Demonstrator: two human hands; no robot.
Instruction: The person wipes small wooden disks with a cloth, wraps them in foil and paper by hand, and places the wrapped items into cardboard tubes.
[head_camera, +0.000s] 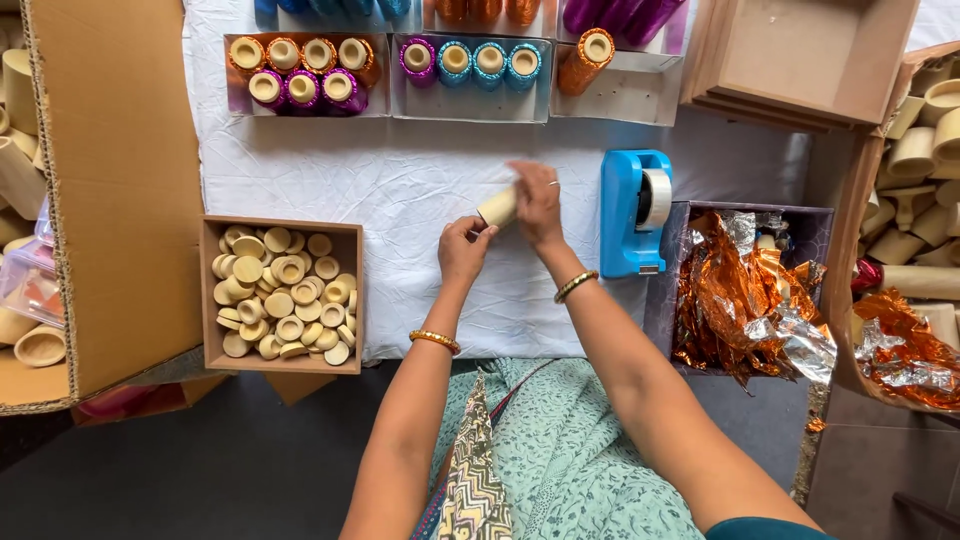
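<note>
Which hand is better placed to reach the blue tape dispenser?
Probably the right hand: it is on the plain tube nearest the blue tape dispenser. The left hand holds the tube's nearer end, farther from the dispenser.

2 hands work at the cloth's middle: the left hand (463, 247) and the right hand (537, 203) share 1 plain tube (498, 207). Each wrist carries 1 bangle. 1 blue tape dispenser (634, 211) stands near the cloth's right edge. Along the far edge lie 3 trays: the left tray (233, 72) holds 7 wrapped spools, the middle tray (470, 106) 4, the right tray (622, 95) 1 orange spool. 1 wooden box (209, 295) at the near left corner holds too many caps to count. 1 foil box (672, 262) sits right.
</note>
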